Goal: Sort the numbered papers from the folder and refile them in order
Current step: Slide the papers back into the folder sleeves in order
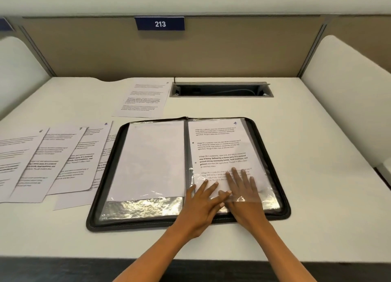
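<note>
A dark zip folder (273,146) lies open on the desk with clear plastic sleeves on both sides. The right sleeve holds the paper marked 4 (220,146); the left sleeve shows a blank white sheet (148,159). My right hand (243,186) lies flat with straight fingers inside the right sleeve, under its clear plastic, on the lower part of paper 4. My left hand (203,199) presses with straight fingers on the sleeve's lower edge beside it. Paper 5 (143,99) lies behind the folder. Papers 6 (19,161), 7 (65,161) and 8 (99,152) overlap at the left.
An open cable tray (221,89) is sunk in the desk behind the folder. A beige partition with a plate reading 213 (160,23) closes the back. White side panels (347,95) stand left and right. The desk's dark front edge (63,269) runs below my arms.
</note>
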